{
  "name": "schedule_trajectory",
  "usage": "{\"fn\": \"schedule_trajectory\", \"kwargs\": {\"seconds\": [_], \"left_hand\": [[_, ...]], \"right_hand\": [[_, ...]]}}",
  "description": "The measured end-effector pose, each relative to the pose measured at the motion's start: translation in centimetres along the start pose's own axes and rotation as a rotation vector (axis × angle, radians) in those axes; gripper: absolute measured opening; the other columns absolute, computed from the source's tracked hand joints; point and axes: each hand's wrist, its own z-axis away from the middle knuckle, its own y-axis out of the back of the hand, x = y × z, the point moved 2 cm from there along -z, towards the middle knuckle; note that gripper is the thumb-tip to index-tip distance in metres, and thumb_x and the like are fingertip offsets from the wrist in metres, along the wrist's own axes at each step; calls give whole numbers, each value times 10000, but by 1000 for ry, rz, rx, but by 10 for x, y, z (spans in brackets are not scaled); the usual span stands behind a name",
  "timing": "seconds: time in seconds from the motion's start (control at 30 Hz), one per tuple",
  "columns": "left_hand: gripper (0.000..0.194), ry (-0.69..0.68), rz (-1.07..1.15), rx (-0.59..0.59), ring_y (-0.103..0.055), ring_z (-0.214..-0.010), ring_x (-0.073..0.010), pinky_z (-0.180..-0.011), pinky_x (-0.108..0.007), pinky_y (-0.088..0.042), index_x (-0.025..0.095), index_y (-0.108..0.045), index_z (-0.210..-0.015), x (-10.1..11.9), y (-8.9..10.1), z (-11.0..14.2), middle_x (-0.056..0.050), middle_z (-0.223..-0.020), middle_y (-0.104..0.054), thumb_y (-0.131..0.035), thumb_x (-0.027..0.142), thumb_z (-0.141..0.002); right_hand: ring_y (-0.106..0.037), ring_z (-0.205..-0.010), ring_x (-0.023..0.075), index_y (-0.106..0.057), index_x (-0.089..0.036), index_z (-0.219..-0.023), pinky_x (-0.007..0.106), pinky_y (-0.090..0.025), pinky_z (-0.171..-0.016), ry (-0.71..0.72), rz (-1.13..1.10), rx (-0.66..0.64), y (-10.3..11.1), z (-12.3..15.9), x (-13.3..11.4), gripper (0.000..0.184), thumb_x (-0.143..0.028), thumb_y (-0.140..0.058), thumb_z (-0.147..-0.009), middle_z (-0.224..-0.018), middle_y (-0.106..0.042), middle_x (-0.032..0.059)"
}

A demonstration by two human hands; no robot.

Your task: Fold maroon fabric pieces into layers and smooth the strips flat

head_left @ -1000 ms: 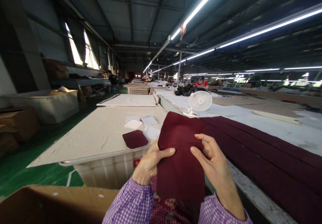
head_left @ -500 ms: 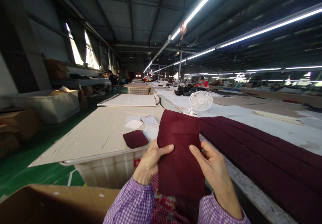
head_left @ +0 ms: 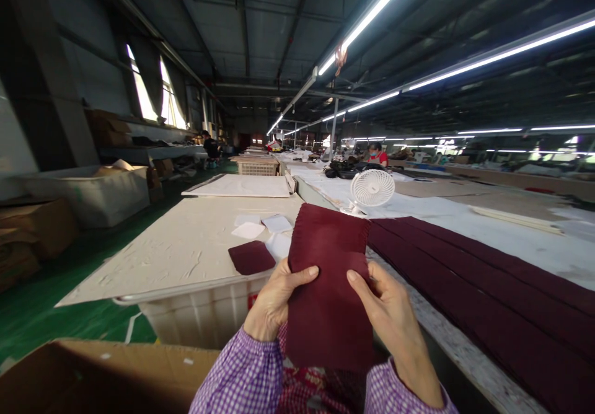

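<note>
Between my two hands is a maroon piece of fabric (head_left: 331, 315), roughly rectangular, its far edge finely jagged. My left hand (head_left: 279, 296) pinches its left edge, thumb on top and fingers behind. At the right edge my right hand (head_left: 388, 305) grips it the same way; the fingers under the cloth are hidden. A smaller maroon fabric piece (head_left: 251, 257) lies on the cream board (head_left: 153, 246) to the left, beside several white pieces (head_left: 277, 223). Long maroon fabric strips (head_left: 469, 277) are laid out on the table to my right.
A white fan (head_left: 372, 188) stands on the long table (head_left: 511, 240) just past the fabric. Under the board is a white plastic bin (head_left: 195, 318). An open cardboard box (head_left: 139, 367) sits at the lower left. Two people are visible farther back.
The held fabric and both hands have shifted very slightly left. My grip looks the same, and the view has moved a little.
</note>
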Motion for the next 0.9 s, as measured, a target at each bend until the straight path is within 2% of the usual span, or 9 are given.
{"fn": "schedule_trajectory", "kwargs": {"seconds": [0.13,0.23,0.4,0.5,0.63,0.73,0.9], "left_hand": [[260,6,-45,-41,-687,-676,-222,-666,-303,-551,87,-678,-839,-1,1,2,-125,-786,-728,-782,107,-602],[277,22,-56,-80,-687,-687,-216,-650,-283,-543,94,-677,-873,-2,0,4,-123,-806,-729,-770,93,-613],[254,16,-59,-87,-685,-680,-211,-662,-284,-543,84,-677,-864,1,1,2,-122,-789,-729,-758,85,-623],[263,-4,-44,-59,-685,-678,-214,-663,-294,-548,85,-677,-862,2,2,1,-122,-789,-729,-766,92,-615],[260,-3,-6,-21,-685,-656,-216,-648,-302,-554,86,-684,-856,0,2,0,-120,-774,-730,-770,93,-610],[244,13,16,-29,-687,-665,-218,-658,-303,-557,79,-692,-848,-2,1,0,-123,-773,-730,-765,85,-615],[260,1,33,-59,-689,-699,-215,-697,-301,-555,84,-697,-862,-2,0,-1,-117,-800,-732,-761,62,-611]], "right_hand": [[-599,-970,209,-527,-228,-1087,298,-496,-800,68,-9,94,3,-3,-2,358,-437,-603,-806,-1113,-610,75],[-547,-1088,214,-524,-250,-1122,303,-474,-867,70,-13,100,5,-4,-3,387,-437,-617,-797,-1191,-576,69],[-600,-961,177,-516,-245,-1093,248,-507,-778,14,-176,32,6,-2,-6,368,-426,-631,-794,-1085,-615,48],[-624,-841,174,-541,-212,-1004,241,-519,-697,-24,-208,-20,5,0,-7,324,-440,-629,-791,-995,-648,50],[-608,-710,182,-591,-174,-887,253,-503,-600,-61,-60,-12,1,1,-3,323,-490,-560,-826,-797,-655,47],[-600,-716,187,-593,-168,-828,253,-491,-604,-24,26,56,-1,0,0,321,-487,-556,-827,-759,-641,41],[-581,-663,170,-590,-162,-785,236,-467,-562,6,74,73,-3,-2,1,325,-482,-555,-828,-738,-636,37]]}}
